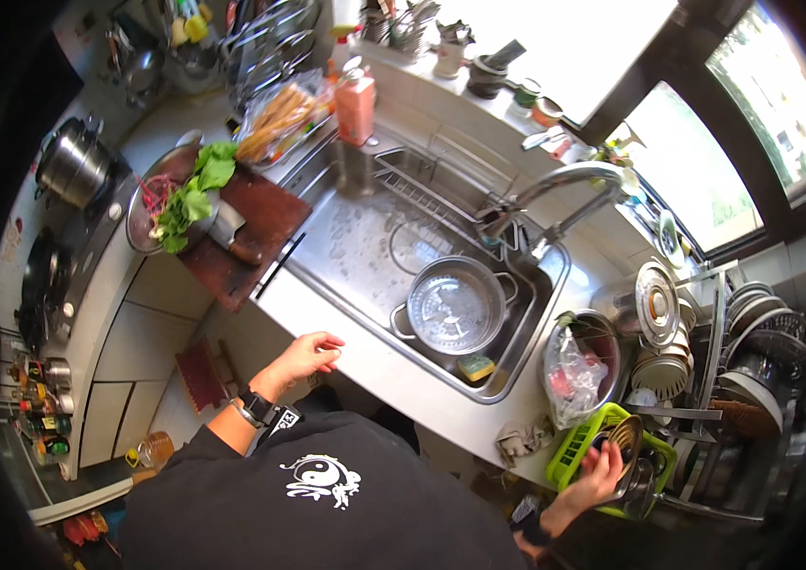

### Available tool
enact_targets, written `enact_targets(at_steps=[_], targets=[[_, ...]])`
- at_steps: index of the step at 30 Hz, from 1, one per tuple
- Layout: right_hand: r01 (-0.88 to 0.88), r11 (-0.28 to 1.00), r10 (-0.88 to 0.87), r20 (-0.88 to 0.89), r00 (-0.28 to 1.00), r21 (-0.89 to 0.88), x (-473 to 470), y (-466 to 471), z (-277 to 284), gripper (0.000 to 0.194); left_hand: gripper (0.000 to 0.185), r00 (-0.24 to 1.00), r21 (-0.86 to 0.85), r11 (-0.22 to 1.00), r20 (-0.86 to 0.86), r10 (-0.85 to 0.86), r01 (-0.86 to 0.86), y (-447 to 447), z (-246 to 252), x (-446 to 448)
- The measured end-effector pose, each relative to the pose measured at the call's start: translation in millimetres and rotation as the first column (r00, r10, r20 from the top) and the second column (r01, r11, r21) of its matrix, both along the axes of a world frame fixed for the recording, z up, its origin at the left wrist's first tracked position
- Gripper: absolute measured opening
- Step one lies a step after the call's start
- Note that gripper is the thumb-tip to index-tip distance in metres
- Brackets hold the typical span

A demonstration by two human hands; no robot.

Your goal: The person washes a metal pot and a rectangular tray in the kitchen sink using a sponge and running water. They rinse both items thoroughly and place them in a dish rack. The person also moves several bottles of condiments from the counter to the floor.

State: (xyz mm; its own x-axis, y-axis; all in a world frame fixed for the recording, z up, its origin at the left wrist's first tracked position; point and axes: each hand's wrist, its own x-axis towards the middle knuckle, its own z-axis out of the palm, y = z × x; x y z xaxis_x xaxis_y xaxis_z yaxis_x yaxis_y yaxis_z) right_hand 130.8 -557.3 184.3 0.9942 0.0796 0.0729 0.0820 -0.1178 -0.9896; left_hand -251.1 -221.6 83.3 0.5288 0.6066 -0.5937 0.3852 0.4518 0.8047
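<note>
My left hand point(310, 356) hangs at the front edge of the counter with nothing in it, its fingers loosely bent and apart. On the right, my right hand point(599, 474) is at a round, bowl-like dish point(630, 445) in a green plastic basket point(574, 445). Whether the fingers grip this dish cannot be made out. In the stainless steel sink point(360, 221) before me stands a two-handled metal steamer pot point(456, 306) with a perforated bottom. A yellow-green sponge point(476, 367) lies beside it at the sink's near corner.
A cleaver point(228, 228) rests on a wooden cutting board point(260, 206), next to a metal bowl point(138, 221) with leafy greens point(193, 199). The faucet point(574, 174) arches over the sink. A bowl point(610, 335) with a plastic bag and a dish rack point(717, 335) stand right; a rag point(520, 440) lies on the counter.
</note>
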Motion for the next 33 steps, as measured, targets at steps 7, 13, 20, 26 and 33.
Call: enact_targets(at_steps=[7, 13, 20, 26, 33], targets=[[-0.508, 0.807, 0.547, 0.055, 0.836, -0.301, -103, 180, 7, 0.022, 0.024, 0.917, -0.057, 0.916, 0.005, 0.399, -0.398, 12, -26, -173], [-0.681, 0.388, 0.855, -0.034, 0.517, -0.621, -189, 280, -35, 0.022, 0.025, 0.826, 0.034, 0.826, -0.035, 0.563, -0.562, 9, -38, -276], [-0.755, -0.053, 0.883, -0.383, 0.270, -0.654, -162, 318, -124, 0.032, 0.025, 0.643, 0.013, 0.646, -0.080, 0.761, -0.763, -33, -38, -321], [-0.664, -0.145, 0.805, -0.477, 0.352, -0.734, -102, 344, -213, 0.044, 0.025, 0.501, 0.004, 0.510, -0.180, 0.847, -0.860, -67, -22, -303], [-0.730, -0.081, 0.883, -0.388, 0.264, -0.679, -52, 452, -381, 0.076, 0.026, 0.549, 0.082, 0.587, -0.270, 0.791, -0.806, -59, 23, -247]])
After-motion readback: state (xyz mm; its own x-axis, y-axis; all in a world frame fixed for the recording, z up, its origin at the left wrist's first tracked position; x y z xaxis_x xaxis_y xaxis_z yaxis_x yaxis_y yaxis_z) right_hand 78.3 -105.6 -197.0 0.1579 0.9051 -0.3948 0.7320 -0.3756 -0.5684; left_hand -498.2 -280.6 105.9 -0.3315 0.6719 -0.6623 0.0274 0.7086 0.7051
